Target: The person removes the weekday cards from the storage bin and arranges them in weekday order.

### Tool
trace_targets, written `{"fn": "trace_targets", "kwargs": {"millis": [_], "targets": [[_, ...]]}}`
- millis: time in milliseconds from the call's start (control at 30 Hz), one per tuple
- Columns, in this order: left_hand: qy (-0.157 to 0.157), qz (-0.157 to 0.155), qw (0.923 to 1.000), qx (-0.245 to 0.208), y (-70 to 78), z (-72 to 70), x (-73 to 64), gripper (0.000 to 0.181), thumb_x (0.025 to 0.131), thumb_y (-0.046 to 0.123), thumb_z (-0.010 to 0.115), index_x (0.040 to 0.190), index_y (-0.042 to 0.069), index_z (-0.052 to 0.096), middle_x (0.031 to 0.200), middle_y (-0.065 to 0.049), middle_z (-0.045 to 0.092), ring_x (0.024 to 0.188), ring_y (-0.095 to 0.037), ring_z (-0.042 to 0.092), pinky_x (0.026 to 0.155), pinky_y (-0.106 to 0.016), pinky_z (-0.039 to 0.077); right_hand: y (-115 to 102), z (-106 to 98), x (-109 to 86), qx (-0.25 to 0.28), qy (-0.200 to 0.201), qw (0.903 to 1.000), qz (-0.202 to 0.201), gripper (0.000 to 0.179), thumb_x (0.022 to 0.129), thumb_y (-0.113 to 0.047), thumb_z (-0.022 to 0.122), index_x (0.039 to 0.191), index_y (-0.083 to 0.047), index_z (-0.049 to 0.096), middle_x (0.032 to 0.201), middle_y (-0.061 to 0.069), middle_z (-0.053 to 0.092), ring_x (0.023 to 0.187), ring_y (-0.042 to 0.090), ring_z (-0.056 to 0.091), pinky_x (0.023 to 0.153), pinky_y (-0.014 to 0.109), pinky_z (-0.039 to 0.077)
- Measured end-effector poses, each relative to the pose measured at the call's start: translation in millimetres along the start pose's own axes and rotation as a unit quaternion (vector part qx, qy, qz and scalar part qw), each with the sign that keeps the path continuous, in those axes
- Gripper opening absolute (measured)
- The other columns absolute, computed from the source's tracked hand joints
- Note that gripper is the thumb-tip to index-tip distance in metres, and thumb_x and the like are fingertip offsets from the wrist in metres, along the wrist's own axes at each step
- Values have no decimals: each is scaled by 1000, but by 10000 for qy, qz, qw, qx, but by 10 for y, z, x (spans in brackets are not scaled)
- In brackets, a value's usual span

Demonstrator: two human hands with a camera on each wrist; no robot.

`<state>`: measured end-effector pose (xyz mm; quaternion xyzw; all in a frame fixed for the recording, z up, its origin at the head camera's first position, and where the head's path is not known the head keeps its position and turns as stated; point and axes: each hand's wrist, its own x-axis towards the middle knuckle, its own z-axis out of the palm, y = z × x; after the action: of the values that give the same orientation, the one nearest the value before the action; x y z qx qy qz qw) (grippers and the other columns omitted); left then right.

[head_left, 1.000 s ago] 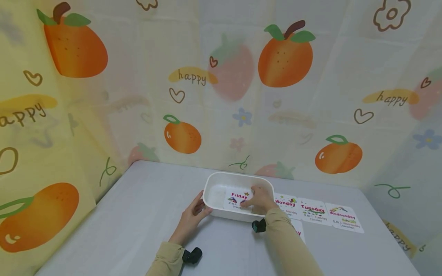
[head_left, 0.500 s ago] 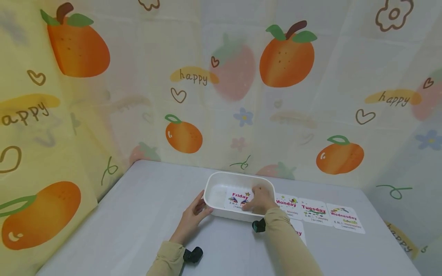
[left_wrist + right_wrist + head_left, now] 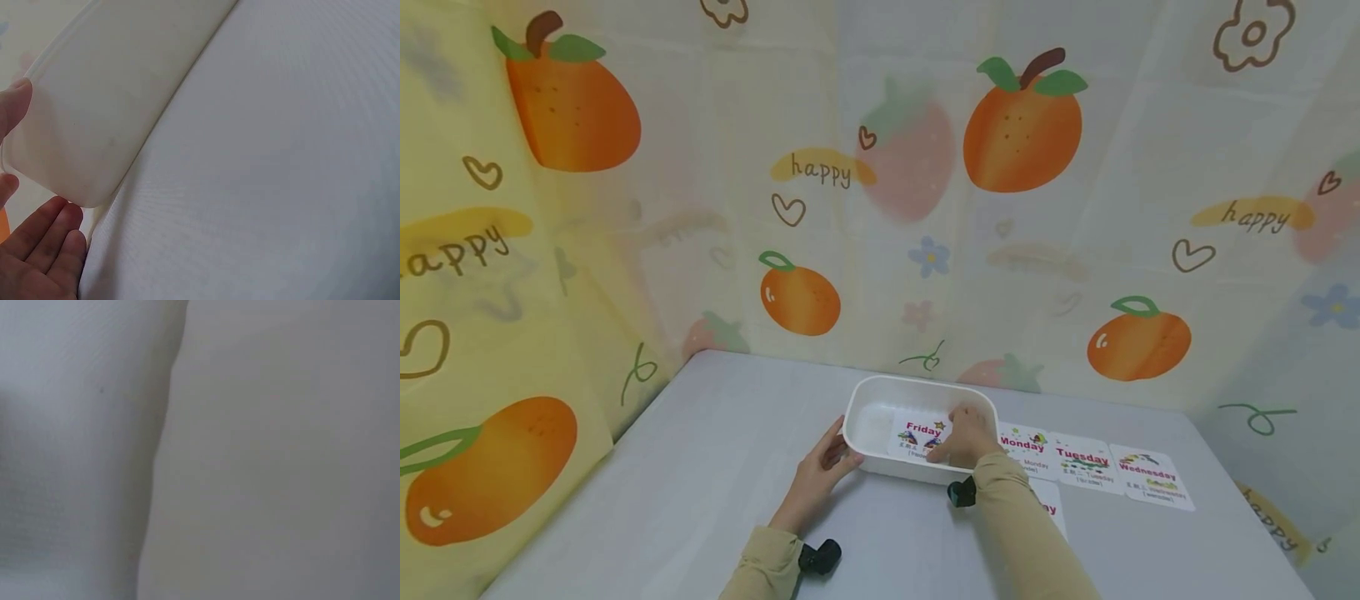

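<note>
A white plastic box (image 3: pixel 925 472) stands on the table, and my left hand (image 3: pixel 818 475) holds its near left corner. In the left wrist view the thumb (image 3: pixel 17 103) lies against the box wall, with the other fingers around the end. My right hand (image 3: pixel 967 436) reaches down inside the right half of the box, thumb at the right part of a "Friday" flashcard (image 3: pixel 912 437) lying on the bottom. Its bent fingers point down by the far wall, tips hidden, and I cannot tell whether they hold a card. The right wrist view shows only the box wall (image 3: pixel 269 456) close up.
To the right of the box, flashcards for Monday (image 3: pixel 1026 448), Tuesday (image 3: pixel 1081 462) and Wednesday (image 3: pixel 1152 479) lie in a row. Another card (image 3: pixel 1051 504) sits below Monday, partly behind the right sleeve (image 3: pixel 1022 517). A fruit-patterned curtain (image 3: pixel 880 275) hangs behind the table (image 3: pixel 737 433).
The view shifts slightly. Both hands, the box and the cards keep nearly the same places, with the right hand staying inside the box.
</note>
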<state>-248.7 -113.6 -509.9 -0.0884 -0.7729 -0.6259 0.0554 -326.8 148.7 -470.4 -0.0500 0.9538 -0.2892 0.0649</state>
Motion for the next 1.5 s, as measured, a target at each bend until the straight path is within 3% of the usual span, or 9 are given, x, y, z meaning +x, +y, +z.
{"fn": "trace_targets", "kwargs": {"millis": [233, 500, 733, 1000, 1267, 1500], "targets": [[7, 18, 10000, 46, 22, 4, -1, 78, 81, 37, 71, 146, 21, 31, 129, -14, 50, 118, -26, 49, 99, -33, 41, -6, 6, 3, 133, 221, 9997, 27, 88, 47, -26, 93, 116, 5, 46, 105, 16, 49, 106, 34, 42, 99, 46, 35], [40, 31, 10000, 46, 15, 11, 2, 77, 82, 35, 71, 146, 20, 31, 129, -14, 51, 117, -27, 50, 98, -32, 43, -142, -44, -81, 406, 351, 9983, 241, 86, 49, -15, 91, 116, 5, 41, 100, 14, 48, 101, 33, 46, 99, 46, 38], [-17, 40, 10000, -12, 59, 3, -16, 77, 82, 32, 71, 146, 17, 31, 130, -17, 49, 119, -28, 48, 99, -33, 41, -182, -39, -113, 849, 500, 9945, 341, 89, 55, -3, 86, 126, 3, 34, 110, 18, 51, 105, 34, 48, 101, 46, 37], [11, 90, 10000, 15, -27, 4, 8, 76, 82, 32, 71, 145, 17, 32, 129, -17, 50, 119, -29, 48, 100, -36, 40, -199, -34, -68, 979, 815, 9918, 139, 85, 59, 14, 75, 130, 4, 31, 118, 27, 49, 109, 41, 49, 96, 47, 42], [45, 18, 10000, 21, -1, -1, 7, 79, 81, 34, 72, 146, 17, 32, 129, -14, 51, 118, -27, 48, 99, -33, 41, -249, -117, -94, 977, 986, 9903, 63, 77, 66, 16, 70, 132, 5, 32, 122, 28, 48, 106, 41, 51, 90, 47, 47], [42, 72, 10000, 7, -11, 2, 10, 78, 81, 35, 72, 146, 16, 32, 127, -14, 52, 118, -27, 49, 99, -34, 41, -297, -231, -167, 781, 1258, 9888, -207, 68, 71, 11, 70, 129, 6, 36, 118, 31, 50, 110, 43, 49, 96, 49, 41]]}}
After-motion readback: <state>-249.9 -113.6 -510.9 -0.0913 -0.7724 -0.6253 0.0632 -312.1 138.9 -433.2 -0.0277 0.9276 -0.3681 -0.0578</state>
